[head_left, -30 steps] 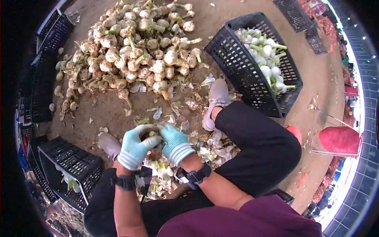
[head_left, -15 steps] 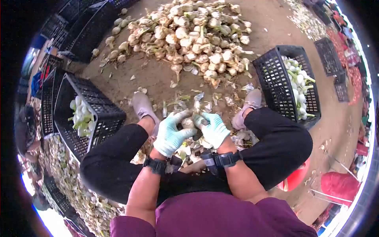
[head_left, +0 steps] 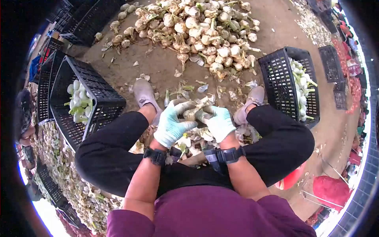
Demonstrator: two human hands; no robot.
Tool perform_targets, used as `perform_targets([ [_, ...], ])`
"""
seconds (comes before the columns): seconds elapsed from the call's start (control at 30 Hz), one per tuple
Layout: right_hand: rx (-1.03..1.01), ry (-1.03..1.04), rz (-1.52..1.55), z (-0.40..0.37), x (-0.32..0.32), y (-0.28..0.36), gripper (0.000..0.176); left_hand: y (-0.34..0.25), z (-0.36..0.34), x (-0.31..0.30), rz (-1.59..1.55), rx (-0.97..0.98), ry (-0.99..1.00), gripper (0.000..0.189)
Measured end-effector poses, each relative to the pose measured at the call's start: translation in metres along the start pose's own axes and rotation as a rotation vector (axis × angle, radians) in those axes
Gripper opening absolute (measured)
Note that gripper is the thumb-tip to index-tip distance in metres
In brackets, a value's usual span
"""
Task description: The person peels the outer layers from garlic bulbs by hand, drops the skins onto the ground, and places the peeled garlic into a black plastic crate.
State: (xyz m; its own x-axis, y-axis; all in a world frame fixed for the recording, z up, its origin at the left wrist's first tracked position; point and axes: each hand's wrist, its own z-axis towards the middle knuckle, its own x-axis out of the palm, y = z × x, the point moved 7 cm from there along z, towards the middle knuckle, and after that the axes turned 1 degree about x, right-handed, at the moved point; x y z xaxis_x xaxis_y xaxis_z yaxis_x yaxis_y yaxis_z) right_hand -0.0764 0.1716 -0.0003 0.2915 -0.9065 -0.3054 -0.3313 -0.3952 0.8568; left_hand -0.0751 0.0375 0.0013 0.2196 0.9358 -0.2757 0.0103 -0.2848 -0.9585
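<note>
My left hand (head_left: 172, 125), in a pale blue-and-white glove with grey fingers, is closed round a garlic bulb (head_left: 190, 115) between my knees. My right hand (head_left: 218, 121), gloved alike, pinches the same bulb at its right side, where its dry outer skin and stem are. The fingers partly cover the bulb. Below and around the hands, loose garlic skins (head_left: 193, 144) litter the ground between my shoes.
A heap of unpeeled garlic (head_left: 197, 31) lies ahead. A black crate (head_left: 276, 85) at right and a tilted black crate (head_left: 104, 91) at left hold white garlic with green stems. Peelings (head_left: 75, 173) spread at lower left. A red stool (head_left: 290, 177) shows by my right knee.
The bulb now sits higher between the fingers, and my right hand has shifted slightly right and down. A pale strip of skin that stood above the hands is no longer there. The view has turned slightly.
</note>
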Motion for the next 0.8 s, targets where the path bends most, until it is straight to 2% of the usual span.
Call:
perform_targets([
  [0.07,-0.023,-0.085,0.141,-0.001,-0.002,-0.002,0.020,-0.006,-0.002,-0.001,-0.035,0.010,-0.001,0.046],
  [0.13,0.002,-0.095,0.077,0.004,-0.001,-0.010,0.020,0.017,-0.011,0.011,-0.766,-0.479,0.089,0.044],
  [0.17,0.027,-0.108,0.010,0.006,-0.001,-0.017,0.021,0.021,-0.011,0.015,-0.917,-0.444,0.108,0.044],
  [0.2,0.027,-0.110,0.011,0.008,-0.001,-0.026,0.021,0.020,-0.013,0.017,-0.916,-0.444,0.110,0.044],
  [0.27,0.128,-0.149,0.350,0.011,-0.002,-0.048,0.024,0.009,-0.016,0.024,-1.436,-0.559,0.070,0.048],
  [0.3,0.097,-0.108,0.581,0.012,0.001,-0.053,0.025,0.013,-0.016,0.024,-1.402,-0.554,0.069,0.050],
  [0.33,0.099,-0.106,0.584,0.009,0.002,-0.047,0.025,0.019,-0.016,0.023,-1.400,-0.556,0.067,0.050],
  [0.4,0.004,-0.062,0.696,0.005,0.002,-0.026,0.026,0.021,-0.011,0.023,-1.388,-0.500,0.187,0.049],
  [0.47,-0.057,-0.035,0.661,0.004,0.004,-0.027,0.026,0.020,-0.009,0.026,-1.317,-0.450,0.161,0.049],
  [0.53,0.070,0.016,0.318,0.000,0.009,-0.032,0.024,0.023,-0.009,0.028,-1.104,-0.473,0.100,0.049],
  [0.57,0.043,0.018,0.466,-0.005,0.006,-0.015,0.020,0.025,-0.009,0.027,-0.998,-0.482,0.071,0.049],
  [0.6,0.044,0.015,0.468,-0.004,0.008,-0.018,0.020,0.026,-0.009,0.026,-0.997,-0.483,0.074,0.049],
  [0.67,0.079,-0.093,0.554,-0.002,0.006,-0.023,0.016,0.038,-0.016,0.023,-0.683,-0.633,0.138,0.054],
  [0.7,0.090,-0.123,0.579,-0.002,0.004,-0.024,0.014,0.035,-0.016,0.017,-0.487,-0.551,0.048,0.058],
  [0.73,0.090,-0.119,0.580,0.000,0.004,-0.024,0.014,0.023,-0.013,0.016,-0.433,-0.320,-0.001,0.059],
  [0.8,0.096,-0.180,0.475,0.001,0.000,-0.027,0.016,0.004,-0.010,0.012,-0.081,-0.012,-0.095,0.060],
])
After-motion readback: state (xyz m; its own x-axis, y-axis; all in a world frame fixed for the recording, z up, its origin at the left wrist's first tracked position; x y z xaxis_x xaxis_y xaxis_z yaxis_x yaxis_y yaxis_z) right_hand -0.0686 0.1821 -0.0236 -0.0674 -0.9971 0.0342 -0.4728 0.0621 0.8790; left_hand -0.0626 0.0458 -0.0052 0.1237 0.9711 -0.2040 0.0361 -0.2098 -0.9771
